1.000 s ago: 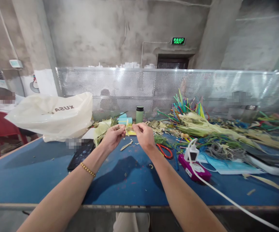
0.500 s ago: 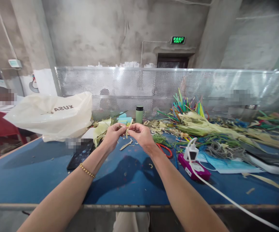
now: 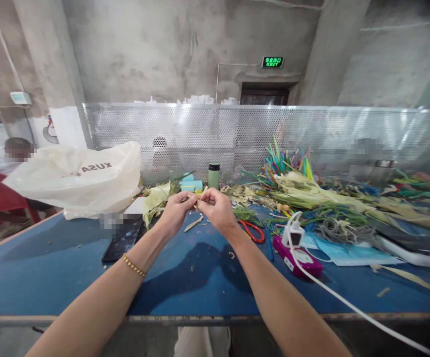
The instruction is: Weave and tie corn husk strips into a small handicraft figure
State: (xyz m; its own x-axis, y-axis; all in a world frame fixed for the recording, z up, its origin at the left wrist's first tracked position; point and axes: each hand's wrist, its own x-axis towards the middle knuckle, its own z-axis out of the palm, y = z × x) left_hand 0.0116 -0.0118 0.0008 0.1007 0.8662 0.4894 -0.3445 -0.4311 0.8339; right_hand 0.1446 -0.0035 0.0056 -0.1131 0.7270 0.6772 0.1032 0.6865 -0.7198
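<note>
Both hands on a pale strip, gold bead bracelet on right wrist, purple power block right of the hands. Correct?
One error: the gold bead bracelet circles the wrist of the left hand, not the right hand, per the head view. Rest holds: both are on the pale strip, purple power block to their right.

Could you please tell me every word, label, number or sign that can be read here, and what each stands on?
"安全出口 EXIT": green-lit rectangular sign on the grey wall.
"XUSA", apparently: large white plastic bag; the letters look upside down, and others are lost in its folds.
Too small to read: the white label on the purple plastic power block, and any markings on the white wall-mounted box.
</note>
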